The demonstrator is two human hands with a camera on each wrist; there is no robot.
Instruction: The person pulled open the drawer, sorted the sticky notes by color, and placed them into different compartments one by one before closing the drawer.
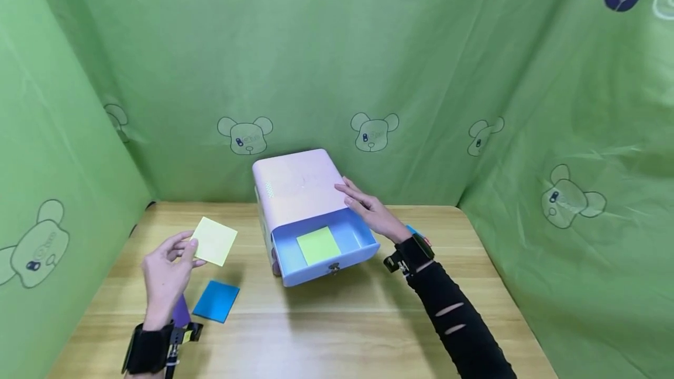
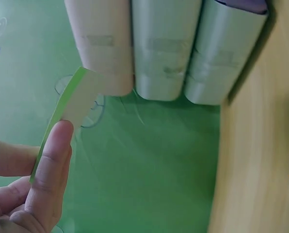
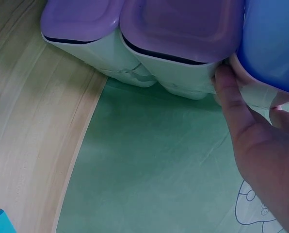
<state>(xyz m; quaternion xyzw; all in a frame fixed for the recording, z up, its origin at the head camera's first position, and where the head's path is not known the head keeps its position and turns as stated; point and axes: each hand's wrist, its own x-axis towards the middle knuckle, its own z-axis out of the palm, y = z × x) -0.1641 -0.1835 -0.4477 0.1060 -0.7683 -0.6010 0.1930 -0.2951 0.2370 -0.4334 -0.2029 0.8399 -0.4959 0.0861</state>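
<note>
My left hand (image 1: 167, 271) pinches a pale yellow-green sticky note pad (image 1: 215, 241) between thumb and fingers, raised to the left of a pink-topped drawer cabinet (image 1: 300, 183). In the left wrist view the pad (image 2: 67, 99) appears nearly edge-on, its green side showing. The cabinet's blue top drawer (image 1: 305, 274) is pulled out, and another yellow-green sticky note pad (image 1: 318, 245) lies in it. My right hand (image 1: 375, 215) rests with extended fingers on the cabinet's top right edge. Seen from the right wrist, one digit touches the casing beside the open drawer (image 3: 275, 43).
A blue sticky note pad (image 1: 216, 301) lies on the wooden table (image 1: 337, 344); a purple one (image 1: 181, 312) is partly hidden by my left wrist. Something blue (image 1: 413, 230) shows behind my right wrist. Purple lower drawers (image 3: 183, 29) are closed. Green cloth (image 1: 316, 45) surrounds the table.
</note>
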